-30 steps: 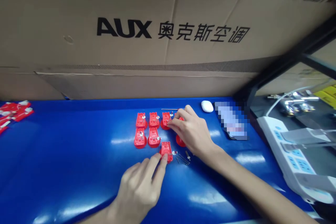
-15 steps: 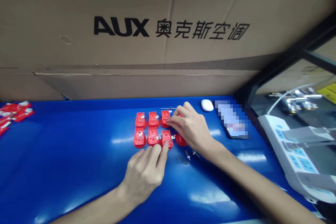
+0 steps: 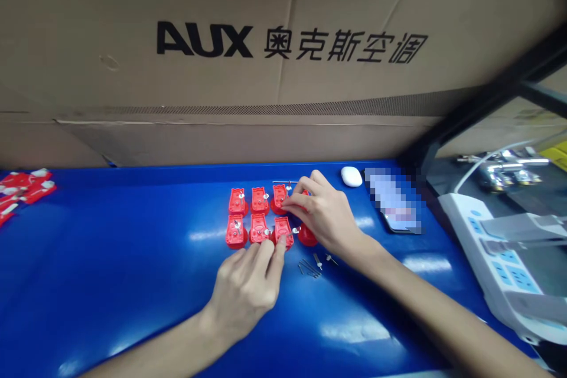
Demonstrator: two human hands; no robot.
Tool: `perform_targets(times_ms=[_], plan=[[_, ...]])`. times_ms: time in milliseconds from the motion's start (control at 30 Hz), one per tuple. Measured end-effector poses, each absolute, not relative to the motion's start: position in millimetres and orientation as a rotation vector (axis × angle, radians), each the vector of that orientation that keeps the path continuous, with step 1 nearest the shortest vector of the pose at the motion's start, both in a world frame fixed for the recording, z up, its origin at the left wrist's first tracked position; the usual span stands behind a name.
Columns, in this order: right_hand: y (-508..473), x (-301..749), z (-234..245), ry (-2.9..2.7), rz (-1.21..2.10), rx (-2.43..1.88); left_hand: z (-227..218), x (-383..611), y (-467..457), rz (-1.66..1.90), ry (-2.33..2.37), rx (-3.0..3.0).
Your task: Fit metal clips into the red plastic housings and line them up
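Observation:
Several red plastic housings (image 3: pixel 237 231) stand in two short rows on the blue table, their open sides up, with small white-and-metal pieces in or beside them. My left hand (image 3: pixel 248 280) is closed, its fingertips at the near edge of the right-hand front housing (image 3: pixel 282 227). My right hand (image 3: pixel 325 212) pinches at the right side of a back-row housing (image 3: pixel 279 194); anything between its fingertips is hidden. Partly under this hand are more red parts (image 3: pixel 306 237). Thin metal pins (image 3: pixel 309 269) and a small white-and-metal piece (image 3: pixel 318 261) lie close by.
A large cardboard box (image 3: pixel 212 82) walls off the back. To the right are a white rounded case (image 3: pixel 351 176), a phone (image 3: pixel 392 201) and a power strip (image 3: pixel 491 254), near a black metal frame (image 3: pixel 425 150). Red and white pieces (image 3: pixel 26 192) lie far left.
The view has shifted slightly. Both hands stay at the same two housings, with hardly any visible movement of the fingers.

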State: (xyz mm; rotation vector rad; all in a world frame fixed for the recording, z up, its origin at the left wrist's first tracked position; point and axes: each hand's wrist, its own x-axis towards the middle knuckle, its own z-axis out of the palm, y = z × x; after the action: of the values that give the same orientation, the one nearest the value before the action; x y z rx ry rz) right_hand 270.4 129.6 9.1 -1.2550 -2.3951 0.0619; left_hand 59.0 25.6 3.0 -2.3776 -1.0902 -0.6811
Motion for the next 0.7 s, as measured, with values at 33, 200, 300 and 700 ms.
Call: perform_targets(times_ms=[33, 200, 300, 700], plan=[[129.5, 270.6, 8.7, -2.396, 0.065, -1.252, 2.8, 58.9, 25.6, -0.685, -1.089, -2.379], [127.4, 271.6, 8.1, -2.402, 0.085, -1.24, 1.8, 59.0, 27.5, -0.696, -1.091, -2.381], [125.8, 271.6, 8.1, -2.398, 0.099, -1.244, 2.1, 59.5, 28.4, -0.705, -1.091, -2.383], [123.7, 272.4, 11.0, -2.369, 0.174, -1.232, 4.6, 58.7, 27.1, -0.724, -1.088, -2.384]])
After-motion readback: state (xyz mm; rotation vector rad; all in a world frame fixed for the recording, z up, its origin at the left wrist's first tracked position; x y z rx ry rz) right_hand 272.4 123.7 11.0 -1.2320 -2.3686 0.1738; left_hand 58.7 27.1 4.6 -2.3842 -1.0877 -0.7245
